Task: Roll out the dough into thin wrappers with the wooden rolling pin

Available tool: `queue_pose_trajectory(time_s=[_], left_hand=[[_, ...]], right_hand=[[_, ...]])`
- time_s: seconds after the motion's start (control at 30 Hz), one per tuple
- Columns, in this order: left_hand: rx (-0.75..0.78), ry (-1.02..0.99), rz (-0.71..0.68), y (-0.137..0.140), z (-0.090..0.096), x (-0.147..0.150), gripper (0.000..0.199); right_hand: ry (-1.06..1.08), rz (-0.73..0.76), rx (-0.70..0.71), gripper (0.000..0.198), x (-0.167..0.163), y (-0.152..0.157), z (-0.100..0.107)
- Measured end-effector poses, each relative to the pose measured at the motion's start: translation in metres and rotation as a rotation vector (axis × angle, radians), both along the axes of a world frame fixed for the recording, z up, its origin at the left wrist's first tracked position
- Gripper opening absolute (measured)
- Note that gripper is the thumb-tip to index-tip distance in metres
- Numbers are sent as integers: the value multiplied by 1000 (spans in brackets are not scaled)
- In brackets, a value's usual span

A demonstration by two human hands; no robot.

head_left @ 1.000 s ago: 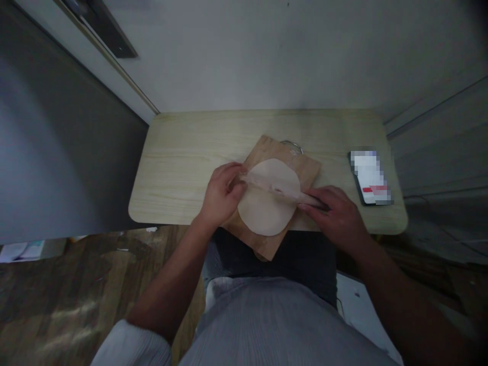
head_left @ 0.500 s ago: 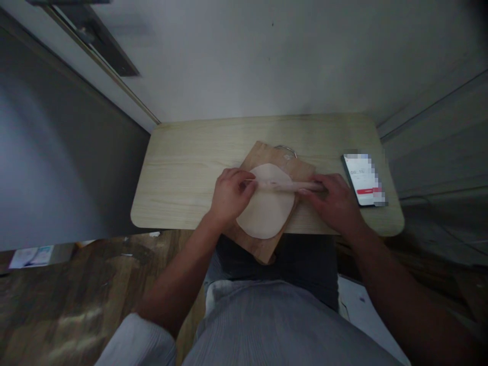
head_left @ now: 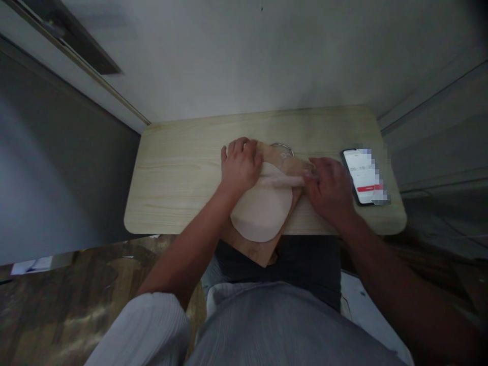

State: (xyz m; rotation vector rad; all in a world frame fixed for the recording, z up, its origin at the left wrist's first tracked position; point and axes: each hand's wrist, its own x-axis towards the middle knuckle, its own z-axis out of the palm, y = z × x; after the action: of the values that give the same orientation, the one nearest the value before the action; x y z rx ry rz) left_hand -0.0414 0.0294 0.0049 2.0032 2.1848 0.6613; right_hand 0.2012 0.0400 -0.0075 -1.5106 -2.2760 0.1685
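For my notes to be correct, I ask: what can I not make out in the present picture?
All in the head view:
1. Left end of the pale rod: hidden by the left hand.
2. Its right end: hidden by the right hand.
3. Right side of the phone screen: covered by pixel blocks.
4. Mark on the wooden board: too small and blurred.
5. Dark metal plate, upper left: cut off by the top edge.

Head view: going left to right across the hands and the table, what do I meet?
Left hand → visible stretch of the rolling pin → right hand → phone.
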Motion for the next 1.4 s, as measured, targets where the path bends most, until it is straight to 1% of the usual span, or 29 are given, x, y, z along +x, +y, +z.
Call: queue_pose_trajectory(time_s=[0.17, 0.33, 0.47, 0.67, 0.83, 1.2, 1.4], left_hand=[[7, -28, 19, 18, 4, -2, 36], [61, -24, 29, 38, 2, -6, 36], [71, -23, 18, 44, -1, -7, 36], [27, 33, 30, 36, 0, -4, 30], [-21, 51, 28, 28, 0, -1, 31], [-2, 105, 7, 9, 3, 3, 33], [-42, 126, 11, -9, 6, 9, 36]], right_hand=[[-63, -32, 18, 51, -8, 15, 0], [-121, -60, 10, 51, -15, 31, -4], [-109, -74, 16, 50, -18, 38, -6], [-123, -60, 25, 51, -15, 31, -4], [-120, -52, 14, 50, -12, 22, -3], [-71, -40, 33, 51, -7, 7, -4], [-60, -50, 58, 51, -3, -9, -9]])
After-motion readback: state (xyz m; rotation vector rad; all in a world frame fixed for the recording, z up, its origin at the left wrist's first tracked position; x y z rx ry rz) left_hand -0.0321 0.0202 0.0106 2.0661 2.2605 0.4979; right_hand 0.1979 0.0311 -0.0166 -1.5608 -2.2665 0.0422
